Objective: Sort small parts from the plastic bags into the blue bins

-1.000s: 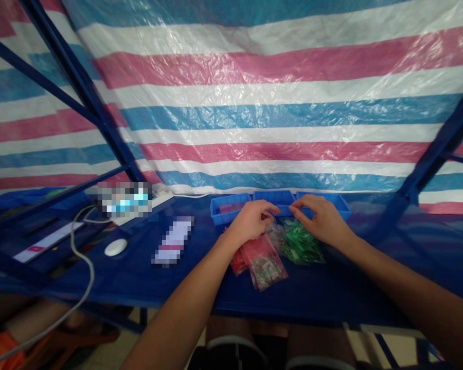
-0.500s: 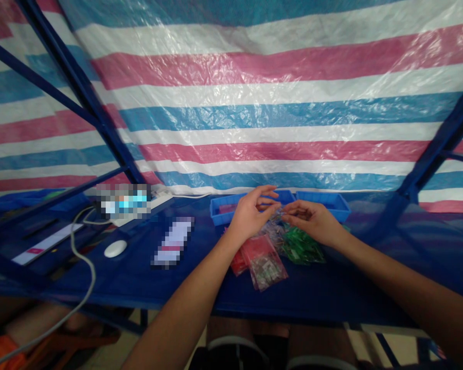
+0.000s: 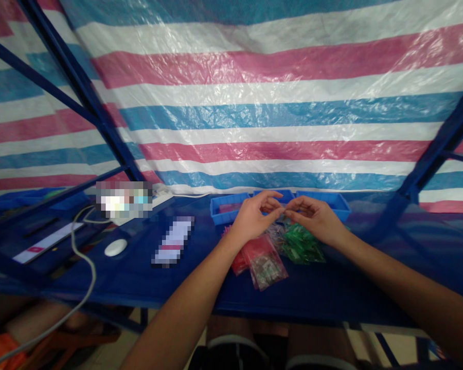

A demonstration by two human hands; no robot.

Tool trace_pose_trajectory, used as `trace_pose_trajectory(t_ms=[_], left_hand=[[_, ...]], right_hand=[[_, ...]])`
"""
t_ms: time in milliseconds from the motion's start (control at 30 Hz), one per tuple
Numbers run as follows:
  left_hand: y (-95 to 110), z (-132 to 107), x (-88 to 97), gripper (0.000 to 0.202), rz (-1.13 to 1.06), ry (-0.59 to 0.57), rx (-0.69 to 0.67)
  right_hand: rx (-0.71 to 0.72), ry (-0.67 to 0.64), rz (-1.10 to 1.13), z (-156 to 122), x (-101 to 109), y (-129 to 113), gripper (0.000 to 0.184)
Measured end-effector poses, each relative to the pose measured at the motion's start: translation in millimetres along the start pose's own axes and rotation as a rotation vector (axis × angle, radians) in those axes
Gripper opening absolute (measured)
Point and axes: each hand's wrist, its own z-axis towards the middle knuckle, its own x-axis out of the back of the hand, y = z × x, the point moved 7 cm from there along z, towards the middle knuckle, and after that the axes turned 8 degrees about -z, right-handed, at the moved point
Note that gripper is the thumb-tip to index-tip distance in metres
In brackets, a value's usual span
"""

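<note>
My left hand (image 3: 256, 216) and my right hand (image 3: 317, 220) meet above the blue table, thumbs and index fingers pinched close together. Something small lies between the fingertips, too blurred to name. Beneath the right hand is a heap of shiny green plastic packets (image 3: 303, 245). Clear crinkled pieces (image 3: 277, 231) lie between the green heap and the left hand. Nearer to me rests a clear bag with a reddish top (image 3: 266, 262), holding greyish contents. Red pieces (image 3: 239, 263) show at its left, partly hidden by my left wrist.
Behind the hands stand several blue trays (image 3: 227, 208). To the left lie a phone (image 3: 173, 240), a white oval object (image 3: 116, 247), a power strip (image 3: 160, 198) and a cable (image 3: 77, 252). Blue frame posts (image 3: 440, 136) and a striped sheet (image 3: 273, 113) enclose the table's back.
Both hands have shifted slightly down and to the right, and their fingertips are closer together. The clear piece seen between them before is now mostly hidden. The heaps look unmoved.
</note>
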Motion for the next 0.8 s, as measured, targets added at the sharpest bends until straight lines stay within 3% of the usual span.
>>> trace_pose_trajectory(t_ms=[133, 467, 800], left_hand=[[-5.8, -0.5, -2.7, 0.043, -0.079, -0.023, 0.038], [-7.2, -0.6, -0.6, 0.029, -0.042, -0.025, 0.087], [-4.6, -1.9, -3.1, 0.037, -0.027, -0.080, 0.083]], right_hand=[[-0.003, 0.039, 0.042, 1.1, 2.4, 4.5, 0.037], [-0.016, 0.049, 0.045, 2.5, 2.7, 3.6, 0.040], [-0.032, 0.077, 0.001, 3.8, 8.6, -0.4, 0.045]])
